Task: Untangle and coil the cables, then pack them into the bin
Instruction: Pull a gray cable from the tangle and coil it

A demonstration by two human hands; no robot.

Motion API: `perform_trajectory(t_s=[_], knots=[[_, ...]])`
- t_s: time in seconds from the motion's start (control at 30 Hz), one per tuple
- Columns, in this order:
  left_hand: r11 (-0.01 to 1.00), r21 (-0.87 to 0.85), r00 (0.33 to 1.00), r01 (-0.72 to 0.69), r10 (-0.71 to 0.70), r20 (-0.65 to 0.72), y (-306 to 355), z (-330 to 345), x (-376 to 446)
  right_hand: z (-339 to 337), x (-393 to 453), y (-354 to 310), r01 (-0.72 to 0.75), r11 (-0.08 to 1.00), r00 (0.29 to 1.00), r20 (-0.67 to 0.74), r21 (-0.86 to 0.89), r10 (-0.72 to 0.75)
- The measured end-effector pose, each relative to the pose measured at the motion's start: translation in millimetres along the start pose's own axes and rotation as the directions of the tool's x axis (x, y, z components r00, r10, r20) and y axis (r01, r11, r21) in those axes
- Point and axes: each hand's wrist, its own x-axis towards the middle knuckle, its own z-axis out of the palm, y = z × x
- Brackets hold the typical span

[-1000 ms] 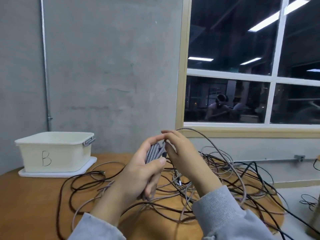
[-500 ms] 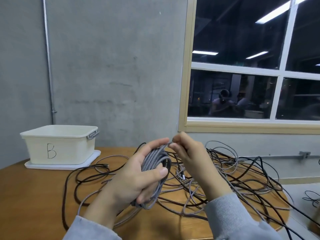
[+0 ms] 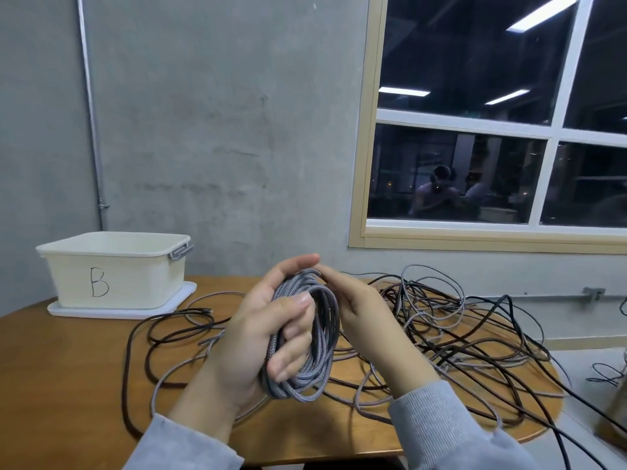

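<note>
My left hand (image 3: 258,337) grips a coil of grey braided cable (image 3: 317,361) held upright above the table, thumb across its front and fingers curled through the loops. My right hand (image 3: 364,320) pinches the top of the same coil with its fingertips. Behind and to the right, a tangle of black, brown and grey cables (image 3: 451,334) lies spread over the wooden table (image 3: 68,374). A cream bin marked "B" (image 3: 112,269) stands on a white lid at the table's back left; what is inside it is hidden.
Loose dark and grey cable loops (image 3: 163,334) lie between the bin and my hands. Some cables hang over the table's right edge toward the floor (image 3: 576,401). A concrete wall and a window stand close behind the table.
The grey coil has dropped lower and turned so its loops face me. My right hand has slid to the coil's top. The view has tilted, showing more table.
</note>
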Motion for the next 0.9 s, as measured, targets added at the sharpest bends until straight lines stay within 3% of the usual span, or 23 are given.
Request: perform_trajectory(t_s=[0.17,0.37,0.57,0.7,0.9], knots=[[0.985,-0.055,0.977,-0.162,0.152,-0.153,-1,6,4,9,-3,-2,-0.029,0.999,0.997,0.074,-0.017,0.031],[0.945,0.069,0.884,-0.319,0.323,-0.337,-3,6,11,24,-6,2,-0.069,0.984,0.982,0.163,-0.167,0.097],[0.839,0.309,0.689,-0.448,0.544,-0.479,-2,4,15,30,-14,-4,-0.050,0.953,0.946,0.292,-0.299,0.141],[0.778,0.449,0.601,-0.440,0.626,-0.496,-1,-5,16,29,-16,-20,0.013,0.927,0.913,0.382,-0.374,0.141],[0.657,0.645,0.576,-0.390,0.721,-0.386,-10,-13,15,20,-16,-38,0.046,0.901,0.903,0.404,-0.431,0.147]])
